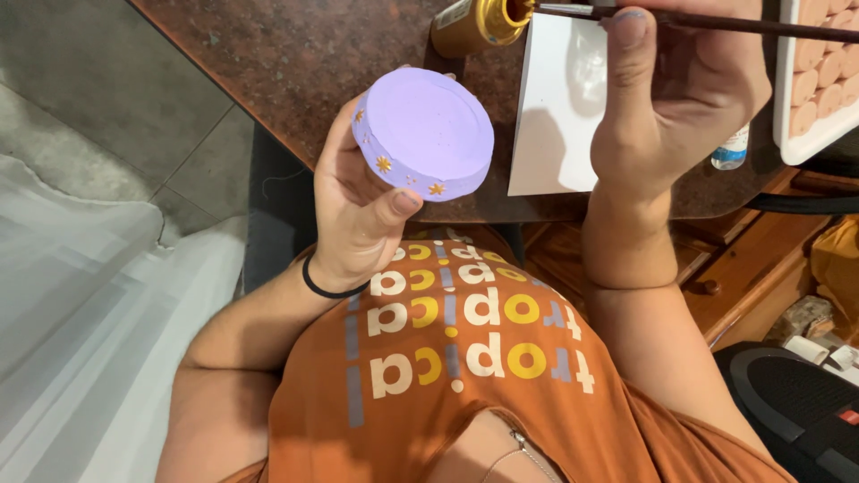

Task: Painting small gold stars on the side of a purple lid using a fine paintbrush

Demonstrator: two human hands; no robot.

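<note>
Head view: the left hand (358, 210) grips a lilac round pot (423, 132), base up, just left of the white sheet (555, 116). The right hand (684, 85) pinches a brush (716, 20); its tip enters the gold paint jar (474, 22) above the sheet's left corner.

A matt, smooth lilac-painted round piece (428, 132) is seen; the table (295, 54) looks polished speckled stone, the gold paint bottle (472, 24) glossy, metallic.

gold paint jar (472, 24) blocking ahead, white sheet (557, 107) clear
</note>
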